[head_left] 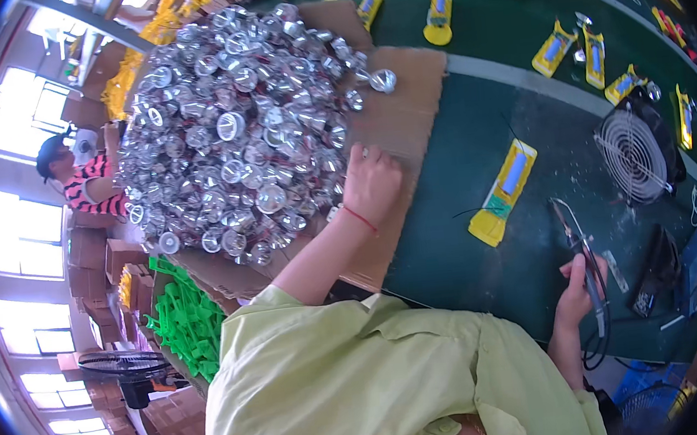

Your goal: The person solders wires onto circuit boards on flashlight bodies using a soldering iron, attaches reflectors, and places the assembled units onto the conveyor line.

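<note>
My left hand (372, 183) rests over the brown cardboard (407, 86), at the right edge of a big heap of shiny silver reflector cups (231, 126) with thin wires among them. Its fingers are curled in, and whatever they may hold is hidden. My right hand (575, 289) grips a soldering iron (575, 239), its tip pointing up and away from me. Between the two hands, a yellow plastic casing (504, 194) lies on the green table. It carries a blue cylindrical cell and a small green circuit board, with thin black wires sticking out.
Several similar yellow casings (439, 20) lie along the far strip of the green table (473, 113). A fan with a round grille (632, 152) stands at the right, beside a black pouch (656, 272). Green plastic parts (186, 321) fill a box at left. Another person (80, 176) is farther off.
</note>
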A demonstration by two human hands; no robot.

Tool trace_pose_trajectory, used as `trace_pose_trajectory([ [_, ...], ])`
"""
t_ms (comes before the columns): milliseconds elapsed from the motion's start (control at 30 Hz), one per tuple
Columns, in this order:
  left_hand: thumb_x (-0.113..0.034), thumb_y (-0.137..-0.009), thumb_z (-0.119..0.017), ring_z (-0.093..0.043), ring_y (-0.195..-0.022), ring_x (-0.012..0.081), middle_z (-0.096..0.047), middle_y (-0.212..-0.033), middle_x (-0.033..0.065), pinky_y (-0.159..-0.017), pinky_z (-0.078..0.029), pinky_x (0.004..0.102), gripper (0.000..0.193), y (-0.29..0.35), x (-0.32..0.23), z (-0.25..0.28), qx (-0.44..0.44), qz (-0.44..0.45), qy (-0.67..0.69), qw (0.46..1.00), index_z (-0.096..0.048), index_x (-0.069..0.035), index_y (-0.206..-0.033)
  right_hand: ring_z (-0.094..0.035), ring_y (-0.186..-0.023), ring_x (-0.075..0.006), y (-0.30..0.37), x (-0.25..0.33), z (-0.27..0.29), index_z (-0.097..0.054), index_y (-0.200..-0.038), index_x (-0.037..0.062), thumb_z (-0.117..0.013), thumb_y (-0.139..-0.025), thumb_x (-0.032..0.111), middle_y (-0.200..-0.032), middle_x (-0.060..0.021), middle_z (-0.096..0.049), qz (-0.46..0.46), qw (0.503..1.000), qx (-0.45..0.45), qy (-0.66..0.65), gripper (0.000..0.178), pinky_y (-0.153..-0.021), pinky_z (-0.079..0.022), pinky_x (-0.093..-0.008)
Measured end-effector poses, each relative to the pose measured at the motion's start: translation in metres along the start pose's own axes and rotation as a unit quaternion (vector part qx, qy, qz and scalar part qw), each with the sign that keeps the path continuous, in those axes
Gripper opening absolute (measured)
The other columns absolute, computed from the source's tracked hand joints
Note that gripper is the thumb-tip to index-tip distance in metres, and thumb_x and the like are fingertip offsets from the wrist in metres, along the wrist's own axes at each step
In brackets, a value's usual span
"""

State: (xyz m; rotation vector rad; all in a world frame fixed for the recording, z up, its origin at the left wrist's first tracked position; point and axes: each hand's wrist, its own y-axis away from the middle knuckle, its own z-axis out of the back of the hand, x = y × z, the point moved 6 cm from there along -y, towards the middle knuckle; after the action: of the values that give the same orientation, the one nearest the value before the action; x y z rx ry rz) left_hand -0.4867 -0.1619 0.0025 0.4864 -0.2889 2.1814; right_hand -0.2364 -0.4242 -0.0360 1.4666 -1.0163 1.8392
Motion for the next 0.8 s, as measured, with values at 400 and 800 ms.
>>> trace_pose_trajectory([
  [400, -0.015, -0.080, -0.063, -0.063, -0.058, 0.0128, -0.066, -0.066, 0.0080, -0.058, -0.048, 0.0245, 0.015, -0.030, -0.056, 0.039, 0.025, 0.148, 0.641, 0.752, -0.066, -0.001, -0.079, -0.056, -0.056, -0.0119, 0.012, 0.024, -0.005, -0.051, -0.097, -0.0040, -0.056, -0.083, 0.006, -0.065, -0.0081, -0.058, 0.035, 0.999, 0.032, 0.007, 0.018, -0.054, -0.045, -0.0208],
  [800, -0.011, -0.074, -0.069, -0.055, -0.066, 0.0201, -0.056, -0.080, 0.0083, -0.057, -0.045, 0.0287, 0.010, -0.006, -0.075, 0.042, -0.065, 0.124, 0.619, 0.772, -0.067, -0.002, -0.079, -0.061, -0.061, -0.0129, 0.015, 0.041, -0.024, -0.053, -0.094, -0.0029, -0.066, -0.079, 0.005, -0.080, -0.0114, -0.060, 0.042, 0.992, 0.108, -0.043, 0.021, -0.055, -0.047, -0.0224],
])
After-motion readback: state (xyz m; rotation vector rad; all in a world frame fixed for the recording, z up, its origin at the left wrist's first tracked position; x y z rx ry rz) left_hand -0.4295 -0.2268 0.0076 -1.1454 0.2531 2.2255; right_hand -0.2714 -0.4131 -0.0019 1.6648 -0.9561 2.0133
